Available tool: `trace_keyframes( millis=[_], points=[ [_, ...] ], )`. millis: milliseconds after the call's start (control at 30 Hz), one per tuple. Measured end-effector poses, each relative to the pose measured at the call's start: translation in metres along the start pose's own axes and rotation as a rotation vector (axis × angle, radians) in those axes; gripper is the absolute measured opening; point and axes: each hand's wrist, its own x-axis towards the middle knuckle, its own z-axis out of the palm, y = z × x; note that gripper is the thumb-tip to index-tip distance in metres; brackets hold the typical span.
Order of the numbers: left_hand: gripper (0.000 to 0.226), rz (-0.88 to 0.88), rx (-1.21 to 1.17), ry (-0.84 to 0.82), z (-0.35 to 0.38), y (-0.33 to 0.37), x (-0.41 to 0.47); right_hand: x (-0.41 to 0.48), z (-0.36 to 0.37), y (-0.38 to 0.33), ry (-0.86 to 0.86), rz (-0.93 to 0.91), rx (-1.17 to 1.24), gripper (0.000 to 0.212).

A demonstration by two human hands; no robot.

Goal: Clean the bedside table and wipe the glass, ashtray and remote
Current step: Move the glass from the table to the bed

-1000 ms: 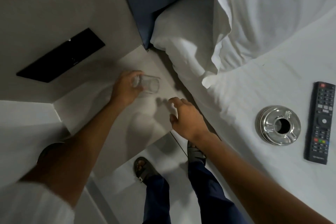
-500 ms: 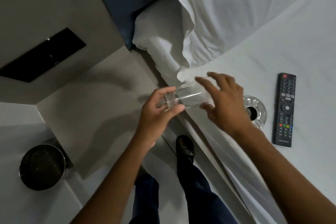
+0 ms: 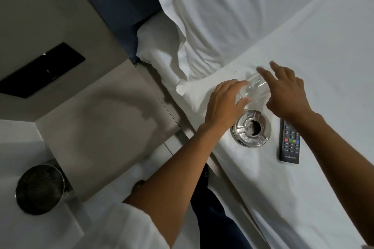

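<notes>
Now left hand (image 3: 224, 105) grips glass (image 3: 253, 90) over bed; right hand (image 3: 287, 93) spread wide beside it; ashtray (image 3: 251, 128), remote (image 3: 289, 141) just below; likely next: set glass down gently.

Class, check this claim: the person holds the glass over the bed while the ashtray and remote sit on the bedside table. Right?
Not quite. The head view shows the ashtray and remote lying on the bed's white sheet, not the bedside table. The glass is held over the bed.

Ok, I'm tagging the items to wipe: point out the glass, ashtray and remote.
glass (image 3: 254, 89), head view, clear side wall between the hands
ashtray (image 3: 251, 128), head view, metal top beside its hole
remote (image 3: 289, 143), head view, button face
</notes>
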Motion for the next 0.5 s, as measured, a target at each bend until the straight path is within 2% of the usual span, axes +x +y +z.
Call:
trace_keyframes(
  millis=[100,300,400,500],
  points=[
    [0.053,-0.056,0.059,0.000,-0.012,-0.007,-0.019,-0.010,0.000,-0.012,0.040,0.029,0.005,0.095],
    [0.050,-0.177,0.170,0.176,-0.058,-0.036,-0.083,-0.031,0.000,-0.055,0.096,0.039,0.051,0.090],
    [0.050,-0.275,0.205,0.270,-0.086,-0.060,-0.133,-0.048,0.003,-0.094,0.135,-0.030,0.094,0.085],
    [0.051,-0.358,0.331,0.363,-0.115,-0.086,-0.195,-0.071,0.009,-0.155,0.091,-0.182,0.138,0.080]
  ],
)
